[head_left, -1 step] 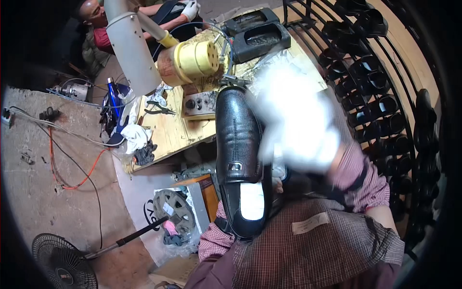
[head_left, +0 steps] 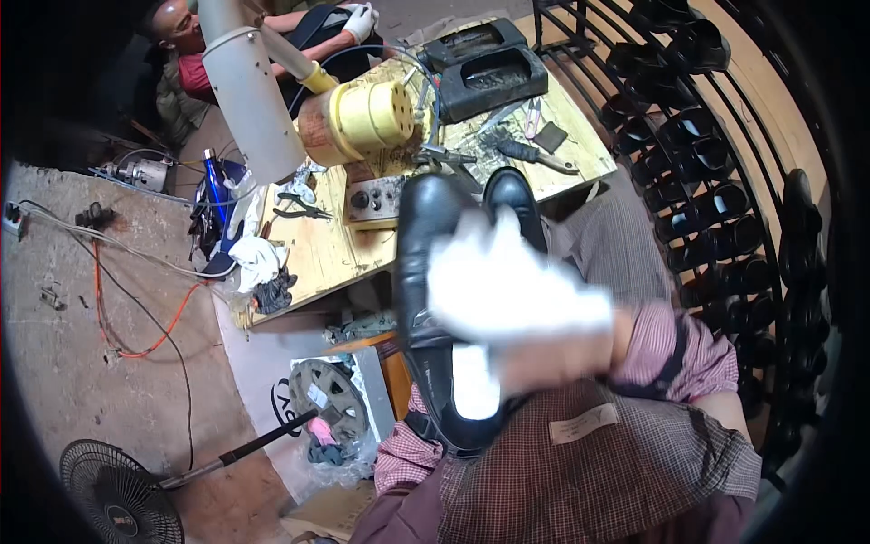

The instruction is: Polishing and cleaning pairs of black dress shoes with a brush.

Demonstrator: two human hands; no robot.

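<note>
A black leather shoe (head_left: 426, 245) with a white insole (head_left: 476, 381) is tilted up before me, toe pointing away. My left sleeve (head_left: 408, 449) runs behind its heel. The left hand is hidden under the shoe, its fingers curled round the underside. My right hand (head_left: 521, 295), in a white glove, lies across the shoe's upper near the opening, badly smeared by motion. Whether it also holds a cloth I cannot make out. A second black shoe (head_left: 512, 195) shows just behind the right hand. A checked apron (head_left: 580, 480) covers my lap.
The wooden bench (head_left: 317, 263) bears pliers (head_left: 304, 207), a control box (head_left: 373, 198), a wrapped-handle knife (head_left: 535, 156) and black moulded trays (head_left: 494, 82). Above hangs a yellow-ended heat blower (head_left: 372, 118). A shoe rack (head_left: 707, 190) stands right, a fan (head_left: 122, 499) lower left. Another person (head_left: 299, 18) sits beyond.
My right hand has swept left and down from beside the shoe onto its upper. That uncovers the second shoe and the knife on the bench. The held shoe's toe has shifted slightly left.
</note>
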